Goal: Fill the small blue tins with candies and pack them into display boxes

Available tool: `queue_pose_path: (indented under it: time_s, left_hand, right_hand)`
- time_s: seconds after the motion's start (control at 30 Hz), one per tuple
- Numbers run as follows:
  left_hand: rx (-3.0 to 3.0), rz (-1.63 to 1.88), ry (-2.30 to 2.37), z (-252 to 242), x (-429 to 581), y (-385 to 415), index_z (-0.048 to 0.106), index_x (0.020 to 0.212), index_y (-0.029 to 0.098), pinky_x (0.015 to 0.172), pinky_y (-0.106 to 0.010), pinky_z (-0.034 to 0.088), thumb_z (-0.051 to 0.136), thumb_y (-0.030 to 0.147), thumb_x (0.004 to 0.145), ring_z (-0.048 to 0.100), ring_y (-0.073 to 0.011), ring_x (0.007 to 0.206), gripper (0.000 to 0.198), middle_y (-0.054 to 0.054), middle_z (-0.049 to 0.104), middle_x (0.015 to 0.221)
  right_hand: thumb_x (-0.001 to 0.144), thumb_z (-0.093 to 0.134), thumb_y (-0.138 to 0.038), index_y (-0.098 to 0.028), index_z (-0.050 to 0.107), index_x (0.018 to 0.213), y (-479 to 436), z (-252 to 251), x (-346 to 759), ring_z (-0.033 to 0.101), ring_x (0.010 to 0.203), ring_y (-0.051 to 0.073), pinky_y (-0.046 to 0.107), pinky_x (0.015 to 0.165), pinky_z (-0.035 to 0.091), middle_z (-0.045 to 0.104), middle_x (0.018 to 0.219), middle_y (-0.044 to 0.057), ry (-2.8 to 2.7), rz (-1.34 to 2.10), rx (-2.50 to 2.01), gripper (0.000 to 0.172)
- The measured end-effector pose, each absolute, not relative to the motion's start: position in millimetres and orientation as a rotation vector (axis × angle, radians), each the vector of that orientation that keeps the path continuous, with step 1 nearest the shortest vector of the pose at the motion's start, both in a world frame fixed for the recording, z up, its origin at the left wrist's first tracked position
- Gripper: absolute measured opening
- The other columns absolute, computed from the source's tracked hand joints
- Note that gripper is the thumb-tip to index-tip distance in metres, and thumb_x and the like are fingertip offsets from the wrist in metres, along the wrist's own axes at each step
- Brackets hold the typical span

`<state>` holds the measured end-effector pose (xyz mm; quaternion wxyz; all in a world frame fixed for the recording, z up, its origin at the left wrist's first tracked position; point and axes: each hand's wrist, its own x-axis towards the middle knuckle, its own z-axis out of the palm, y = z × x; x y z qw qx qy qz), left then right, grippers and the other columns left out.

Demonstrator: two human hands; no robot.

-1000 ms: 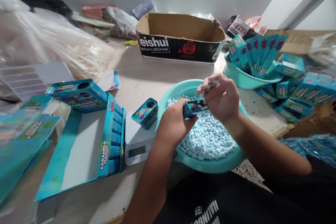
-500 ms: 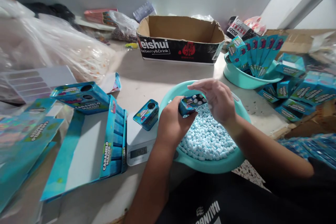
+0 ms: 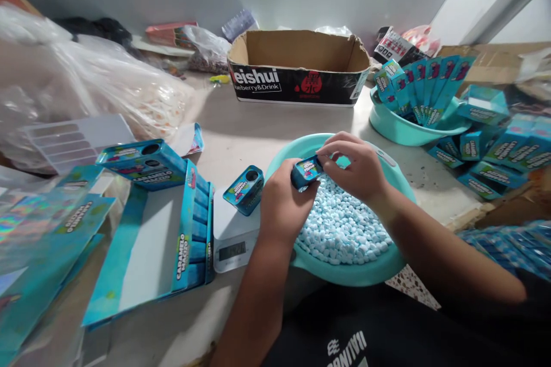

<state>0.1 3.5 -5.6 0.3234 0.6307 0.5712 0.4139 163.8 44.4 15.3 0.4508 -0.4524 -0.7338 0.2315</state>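
My left hand (image 3: 284,198) is wrapped round a small blue candy tin (image 3: 309,171), held tilted above the near-left part of a turquoise basin (image 3: 274,156). The thumb and fingers of my right hand (image 3: 353,166) are pinched at the tin's right end, covering its opening. Small pale blue and white candies (image 3: 344,229) fill much of the basin. Left of my left hand, another blue tin (image 3: 244,189) with a round dark mark on top stands on a white digital scale (image 3: 232,229). Its display digits are too blurred to read surely.
Left of the scale is an open blue display box (image 3: 142,241) with tins along one side. Flat printed cartons (image 3: 55,235) lie farther left. A black cardboard box (image 3: 297,86) stands at the back. Behind right, a smaller turquoise basin (image 3: 400,126) holds cartons, with blue boxes (image 3: 495,166) beside it.
My right hand has gone from flat and outstretched beside the tin to pinching its end. White candies seen at the tin's opening are now out of sight. The view has shifted slightly.
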Motion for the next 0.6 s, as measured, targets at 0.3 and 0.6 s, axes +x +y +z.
queue_pose_path:
  time_s: [0.3,0.6]
  left_hand:
    - [1.651,1.083,1.516,-6,-1,4,0.062,0.109,0.022,0.079,-0.036,0.050,0.072,0.030,0.080,0.066,-0.0232,0.092,0.032,-0.005,0.071,0.099]
    - [1.610,1.221,1.495,-9,0,5,0.064,0.106,0.020,0.077,-0.034,0.051,0.077,0.032,0.078,0.067,-0.0206,0.086,0.033,-0.003,0.071,0.094]
  right_hand:
    - [0.084,0.074,-0.029,-0.027,0.077,0.078,43,13,166,0.052,0.066,0.014,0.033,0.064,0.044,0.067,0.080,0.001,-1.796,0.631,-1.109,0.008]
    - [0.085,0.068,-0.027,-0.026,0.063,0.119,53,8,169,0.063,0.078,0.016,0.031,0.070,0.052,0.068,0.089,0.001,-1.493,0.697,-1.124,0.035]
